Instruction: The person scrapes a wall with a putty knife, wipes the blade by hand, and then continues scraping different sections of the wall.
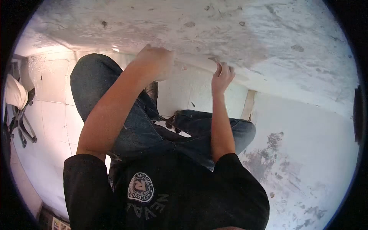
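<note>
My left hand (pixel 155 63) is raised close to the pale, mottled wall surface (pixel 214 28). It is blurred by motion, but its outline is curled into a closed shape; what it holds, if anything, is hidden. To its right, my right hand (pixel 223 77) is held against or very near the lower part of the same surface, its fingers pinched together. A small, thin brownish bit (pixel 213 59) shows at the fingertips, too small to name. The surface carries scratches, grey smears and small dark spots.
My bent legs in dark jeans (pixel 138 126) are below my hands. A tiled floor (pixel 50 119) extends left, where a dark-legged object with a pale cover (pixel 16 94) stands. At right, a whitish surface has dark stains (pixel 264 157). A narrow wooden strip (pixel 249 104) lies beyond my right knee.
</note>
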Demonstrator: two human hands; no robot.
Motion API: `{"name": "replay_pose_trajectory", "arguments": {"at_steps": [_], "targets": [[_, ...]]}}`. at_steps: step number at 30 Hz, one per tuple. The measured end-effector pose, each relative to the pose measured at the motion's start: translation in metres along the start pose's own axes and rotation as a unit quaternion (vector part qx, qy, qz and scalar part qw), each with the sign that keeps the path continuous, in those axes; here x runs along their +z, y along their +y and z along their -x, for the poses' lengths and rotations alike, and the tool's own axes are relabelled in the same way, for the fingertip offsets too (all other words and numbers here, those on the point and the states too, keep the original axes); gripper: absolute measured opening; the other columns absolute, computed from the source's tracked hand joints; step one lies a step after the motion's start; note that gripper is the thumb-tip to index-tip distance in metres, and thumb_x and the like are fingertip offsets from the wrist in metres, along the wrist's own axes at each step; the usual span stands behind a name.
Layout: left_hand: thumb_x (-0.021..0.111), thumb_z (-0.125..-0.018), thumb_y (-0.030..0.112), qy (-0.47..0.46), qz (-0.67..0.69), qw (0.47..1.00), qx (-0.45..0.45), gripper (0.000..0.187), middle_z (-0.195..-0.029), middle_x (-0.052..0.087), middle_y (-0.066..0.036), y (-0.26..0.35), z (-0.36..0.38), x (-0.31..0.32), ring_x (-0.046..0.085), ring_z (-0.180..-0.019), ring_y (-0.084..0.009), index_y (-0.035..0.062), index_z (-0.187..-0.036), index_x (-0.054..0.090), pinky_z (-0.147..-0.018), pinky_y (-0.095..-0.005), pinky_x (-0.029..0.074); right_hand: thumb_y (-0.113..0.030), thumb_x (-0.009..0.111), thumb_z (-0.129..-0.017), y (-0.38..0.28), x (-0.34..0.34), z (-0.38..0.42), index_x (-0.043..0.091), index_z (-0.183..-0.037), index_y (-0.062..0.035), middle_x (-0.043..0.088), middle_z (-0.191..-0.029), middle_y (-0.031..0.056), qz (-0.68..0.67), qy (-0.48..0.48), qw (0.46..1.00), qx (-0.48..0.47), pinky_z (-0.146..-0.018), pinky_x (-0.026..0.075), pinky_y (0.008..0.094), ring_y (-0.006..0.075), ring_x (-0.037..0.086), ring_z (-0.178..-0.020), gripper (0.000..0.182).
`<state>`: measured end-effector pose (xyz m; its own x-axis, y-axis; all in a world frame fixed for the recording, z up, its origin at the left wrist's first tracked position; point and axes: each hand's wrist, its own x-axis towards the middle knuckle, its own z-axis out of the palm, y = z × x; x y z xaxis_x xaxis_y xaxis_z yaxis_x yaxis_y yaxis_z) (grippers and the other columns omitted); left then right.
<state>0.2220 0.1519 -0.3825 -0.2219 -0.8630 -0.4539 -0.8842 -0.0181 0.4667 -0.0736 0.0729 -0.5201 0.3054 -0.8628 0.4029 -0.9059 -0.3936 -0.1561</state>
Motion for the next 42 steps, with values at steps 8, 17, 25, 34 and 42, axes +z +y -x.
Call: {"name": "replay_pose_trajectory", "arguments": {"at_steps": [8,17,25,34,42], "targets": [[0.051,-0.096,0.054,-0.032,-0.045,0.998,0.038,0.058,-0.116,0.067,-0.023,-0.012,-0.016,0.014,0.063,-0.111,-0.0385,0.0054,-0.124,0.061,-0.097,-0.0486,0.047,-0.018,0.062,-0.092,-0.077,0.066,0.069,0.069,-0.097,-0.0044,0.067,-0.079,0.0146,-0.120,-0.089,0.981,0.128,-0.067,0.046,0.0434,0.0321,0.063,-0.073,0.016],[0.059,-0.095,0.036,-0.025,0.076,0.987,0.142,0.039,-0.100,0.069,-0.019,-0.053,-0.027,0.026,0.066,-0.092,-0.0289,0.0018,-0.115,0.064,-0.083,-0.0391,0.050,-0.033,0.075,-0.088,-0.124,-0.030,0.043,0.071,-0.101,-0.0044,0.066,-0.081,-0.0006,-0.581,-0.108,0.710,0.384,-0.064,0.044,0.0265,0.0087,0.058,-0.071,0.032],[0.050,-0.103,0.022,-0.033,0.273,0.941,0.200,0.030,-0.076,0.063,-0.007,-0.039,0.004,0.030,0.061,-0.070,-0.0147,-0.0036,-0.093,0.064,-0.071,-0.0304,0.049,-0.035,0.070,-0.092,-0.159,-0.037,0.037,0.069,-0.105,-0.0098,0.062,-0.085,-0.0025,-0.759,0.002,0.525,0.386,-0.065,0.040,0.0256,0.0081,0.052,-0.072,0.028],[0.049,-0.103,0.026,0.057,0.515,0.849,0.107,0.036,-0.106,0.063,-0.007,0.007,-0.012,0.095,0.063,-0.087,-0.0182,0.0004,-0.128,0.053,-0.080,-0.0340,0.051,-0.032,0.047,-0.104,-0.180,-0.071,0.033,0.066,-0.110,-0.0020,0.064,-0.081,0.0063,-0.787,0.068,0.489,0.369,-0.064,0.047,0.0312,0.0146,0.057,-0.069,0.036],[0.054,-0.096,0.011,0.264,-0.016,0.929,0.257,0.019,-0.110,0.065,-0.013,0.009,0.013,-0.014,0.060,-0.103,-0.0241,0.0008,-0.107,0.066,-0.099,-0.0377,0.043,-0.035,0.040,-0.105,-0.110,-0.052,0.009,0.045,-0.141,0.0026,0.061,-0.126,0.0207,-0.712,0.243,0.516,0.409,-0.099,0.043,0.0374,0.0293,0.057,-0.117,0.053]]}}
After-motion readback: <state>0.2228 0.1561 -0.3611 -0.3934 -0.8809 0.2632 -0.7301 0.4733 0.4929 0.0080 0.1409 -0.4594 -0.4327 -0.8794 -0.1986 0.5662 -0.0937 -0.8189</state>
